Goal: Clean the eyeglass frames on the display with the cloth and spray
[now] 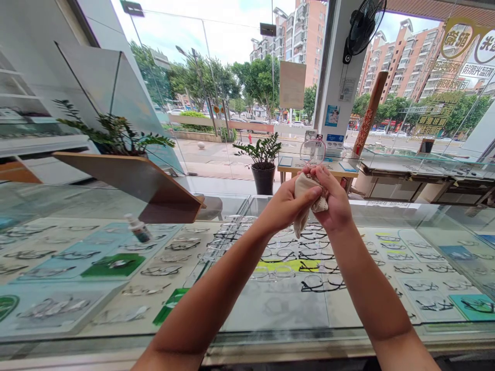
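Both hands meet above the glass counter, closed together around a beige cloth [305, 191] and a pair of glasses. One round, pinkish rim of the glasses [312, 151] sticks up above the fingertips; the other part is hidden by the cloth and fingers. My left hand [288, 201] is closed on the cloth, its thumb pressed across the folds. Against the other side, my right hand [335, 201] is closed with its fingertips at the base of the rim. A loose end of cloth hangs below the hands.
Under the glass counter [278, 314] lie rows of spectacle frames [323, 282]. A small spray bottle [138, 228] stands on top at the left, near a tilted wooden-edged panel [131, 178]. Beyond are a potted plant [264, 178], a small table [292, 167] and a wall fan [363, 28].
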### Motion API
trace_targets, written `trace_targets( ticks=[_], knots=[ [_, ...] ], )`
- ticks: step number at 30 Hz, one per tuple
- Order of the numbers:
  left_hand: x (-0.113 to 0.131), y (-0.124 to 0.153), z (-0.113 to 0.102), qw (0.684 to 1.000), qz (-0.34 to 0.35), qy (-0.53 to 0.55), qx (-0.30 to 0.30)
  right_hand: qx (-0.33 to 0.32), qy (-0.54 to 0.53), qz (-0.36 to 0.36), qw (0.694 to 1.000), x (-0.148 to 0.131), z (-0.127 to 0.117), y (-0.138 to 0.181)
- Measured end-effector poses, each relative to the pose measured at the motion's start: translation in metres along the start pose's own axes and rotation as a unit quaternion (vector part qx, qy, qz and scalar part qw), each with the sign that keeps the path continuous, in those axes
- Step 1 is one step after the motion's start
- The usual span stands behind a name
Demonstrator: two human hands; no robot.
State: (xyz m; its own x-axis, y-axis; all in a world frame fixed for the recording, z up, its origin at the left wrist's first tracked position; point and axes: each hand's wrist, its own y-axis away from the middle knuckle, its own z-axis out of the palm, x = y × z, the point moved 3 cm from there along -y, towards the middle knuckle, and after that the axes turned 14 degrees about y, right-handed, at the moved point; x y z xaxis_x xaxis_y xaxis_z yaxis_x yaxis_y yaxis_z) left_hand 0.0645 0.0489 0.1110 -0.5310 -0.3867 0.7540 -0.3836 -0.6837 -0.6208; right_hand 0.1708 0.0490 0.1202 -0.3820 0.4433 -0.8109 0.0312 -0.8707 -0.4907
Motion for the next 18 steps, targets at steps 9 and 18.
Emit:
trace_targets(
  ticks=[9, 18],
  knots=[
    [0.0004, -0.0005, 0.0009, 1.000, -0.006, 0.001, 0.008, -0.003, -0.002, 0.003, 1.000, -0.0007, 0.0010, 0.0008],
    [0.0003, 0.0001, 0.0004, 1.000, -0.007, 0.004, 0.007, -0.003, 0.007, 0.002, 1.000, -0.0003, 0.0007, 0.0002]
  ],
)
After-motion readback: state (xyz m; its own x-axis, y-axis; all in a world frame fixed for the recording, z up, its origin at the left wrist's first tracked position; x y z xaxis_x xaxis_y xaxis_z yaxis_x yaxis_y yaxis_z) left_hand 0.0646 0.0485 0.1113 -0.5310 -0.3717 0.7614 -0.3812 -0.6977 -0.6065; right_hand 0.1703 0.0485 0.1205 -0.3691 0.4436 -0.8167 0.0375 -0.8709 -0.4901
